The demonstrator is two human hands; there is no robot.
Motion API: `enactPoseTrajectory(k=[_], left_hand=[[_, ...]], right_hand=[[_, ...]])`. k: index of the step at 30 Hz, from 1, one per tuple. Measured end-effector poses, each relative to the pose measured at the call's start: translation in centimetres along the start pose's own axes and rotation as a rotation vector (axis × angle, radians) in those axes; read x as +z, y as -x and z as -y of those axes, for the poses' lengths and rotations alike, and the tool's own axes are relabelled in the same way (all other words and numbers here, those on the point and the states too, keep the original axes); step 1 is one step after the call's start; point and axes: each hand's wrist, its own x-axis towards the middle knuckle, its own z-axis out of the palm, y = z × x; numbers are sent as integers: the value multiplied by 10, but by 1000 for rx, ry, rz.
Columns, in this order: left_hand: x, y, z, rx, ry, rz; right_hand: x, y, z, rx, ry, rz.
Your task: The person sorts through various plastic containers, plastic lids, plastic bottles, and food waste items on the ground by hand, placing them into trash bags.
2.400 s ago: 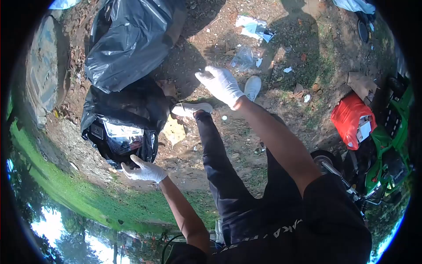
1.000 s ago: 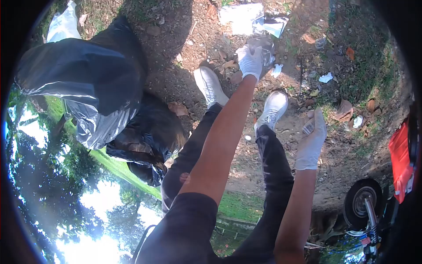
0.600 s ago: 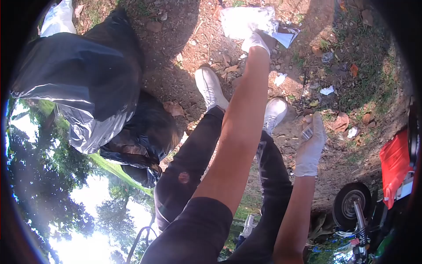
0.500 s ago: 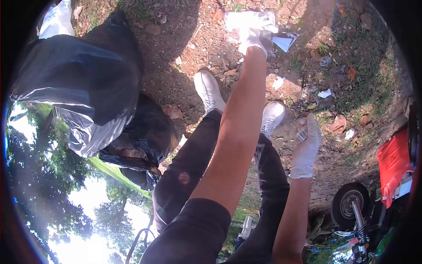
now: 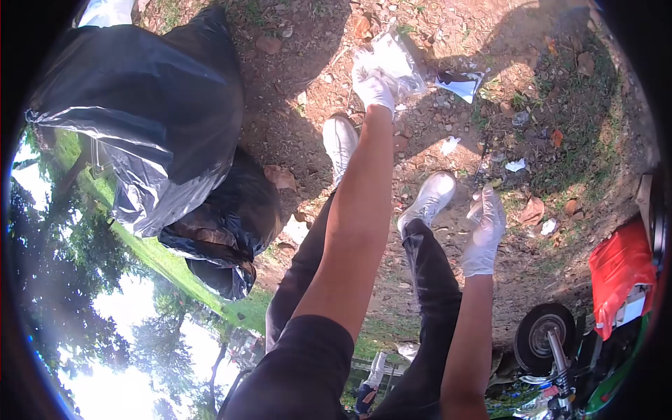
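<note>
My left hand point(image 5: 374, 87), in a thin white glove, is closed on a crumpled clear plastic bag point(image 5: 397, 56) over the littered ground. Just right of that bag lies a white and dark scrap point(image 5: 458, 85). My right hand point(image 5: 484, 234), gloved the same way, hangs beside my right shoe point(image 5: 432, 192) with its fingers curled inward. I cannot tell what lies in its grasp. Below my left hand is my left shoe point(image 5: 341, 143).
Large black garbage bags point(image 5: 140, 105) stand to the left, with a white bag point(image 5: 108, 12) behind. Small white litter point(image 5: 515, 166) and dry leaves dot the soil. At lower right are a wheel point(image 5: 542, 337) and a red bag point(image 5: 619, 273). Another person's leg point(image 5: 374, 374) shows behind.
My left hand has shifted left and back, drawing the clear plastic bag away from the white and dark scrap, which stays down. My right hand has barely moved; the view has shifted slightly.
</note>
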Motion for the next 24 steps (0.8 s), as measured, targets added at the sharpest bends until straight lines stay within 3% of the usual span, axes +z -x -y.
enactPoseTrajectory(k=[1,5,11,12,15,18,19,20,21,23,24], left_hand=[[-9,-2,-9,5,-13,3],[-46,28,-69,-38,-67,7],[-100,107,-165,-73,-150,113],[-120,125,-183,-116,-136,156],[-191,175,-223,-81,-138,40],[-256,234,-299,-65,-89,67],[-286,248,-319,-74,-81,-63],[-341,256,-333,-19,-204,-33],[-341,276,-369,-35,-248,-164],[-423,302,-419,-22,-346,-241],[-464,317,-446,33,-601,-202]], right_hand=[[-6,-6,-12,-71,0,74],[-22,1,-37,110,64,21],[-14,19,-51,-40,95,111],[-11,23,-56,-53,78,109],[20,55,-57,-66,99,80],[51,86,-68,-3,57,244],[70,104,-66,34,89,253],[86,122,-66,-10,190,241],[95,128,-74,51,169,304],[110,144,-96,90,95,477],[125,152,-105,108,0,544]])
